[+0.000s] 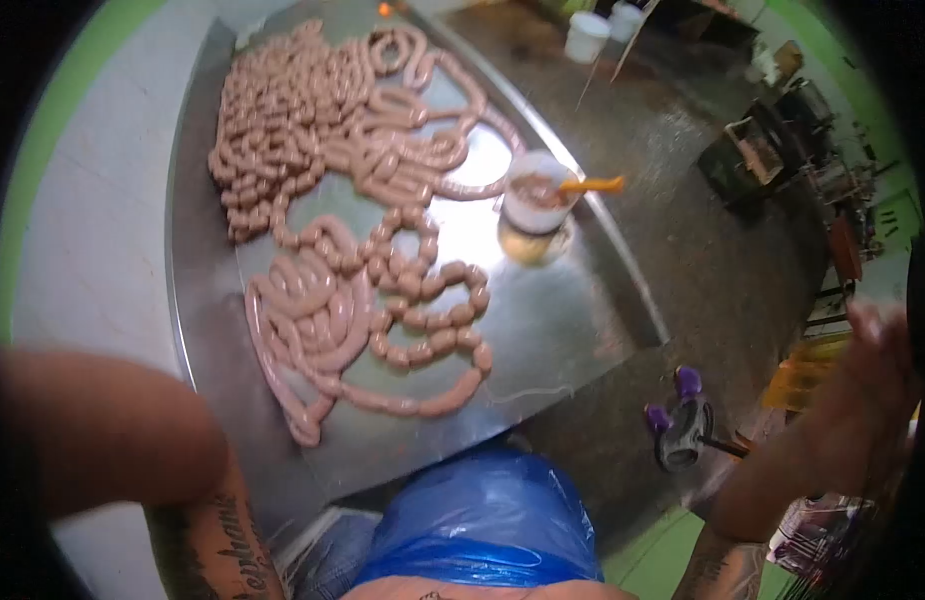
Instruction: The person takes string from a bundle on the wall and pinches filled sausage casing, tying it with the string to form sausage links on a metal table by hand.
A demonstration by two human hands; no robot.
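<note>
On the steel table (pixel 593 340) lies a big pile of linked raw sausages (pixel 283 110). A chain of short links (pixel 413 352) curls nearer to me, joined to a coil of long untwisted sausage (pixel 318 310). My left arm is raised and bent at the left edge; its hand is outside the picture. My right hand (pixel 868 370) is lifted at the right edge, away from the sausages. Its fingers are blurred, and whether it holds anything does not show. A white tub (pixel 538 215) with pinkish matter and an orange handle (pixel 593 185) stands on the table.
A blue plastic apron (pixel 483 520) covers my front at the table's near end. White buckets (pixel 588 38) stand on the dark floor (pixel 653 150) beyond. A grey and purple object (pixel 686 430) is low at the right, with cluttered equipment (pixel 753 150) further back.
</note>
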